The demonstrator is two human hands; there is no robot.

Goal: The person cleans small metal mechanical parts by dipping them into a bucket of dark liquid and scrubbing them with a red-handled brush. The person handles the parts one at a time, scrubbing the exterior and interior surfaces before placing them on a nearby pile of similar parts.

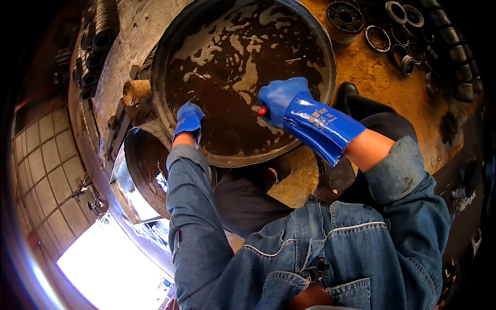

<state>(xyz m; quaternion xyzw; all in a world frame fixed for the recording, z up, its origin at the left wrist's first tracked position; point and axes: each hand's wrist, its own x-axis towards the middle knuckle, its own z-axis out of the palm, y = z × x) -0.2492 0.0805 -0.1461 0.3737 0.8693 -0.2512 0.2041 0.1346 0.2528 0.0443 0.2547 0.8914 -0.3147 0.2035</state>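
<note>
A large round basin (158,77) of dark brown liquid with patches of pale foam stands in front of me. My left hand (189,117), in a blue rubber glove, reaches into the liquid near the basin's left side. Its fingers are dipped below the surface, so their grip is hidden. Above the right half of the basin, my right hand (283,102) is closed in a matching glove. It grips something with a red end (263,111); the rest of that thing is hidden, possibly by the fist and the liquid.
Several metal rings (377,39) and a round holed part (345,17) lie on the brown-stained floor at the far right. Dark cylindrical parts (103,39) are stacked far left. A rusty tube (136,92) adjoins the basin's left side, with another round container (135,160) nearer me.
</note>
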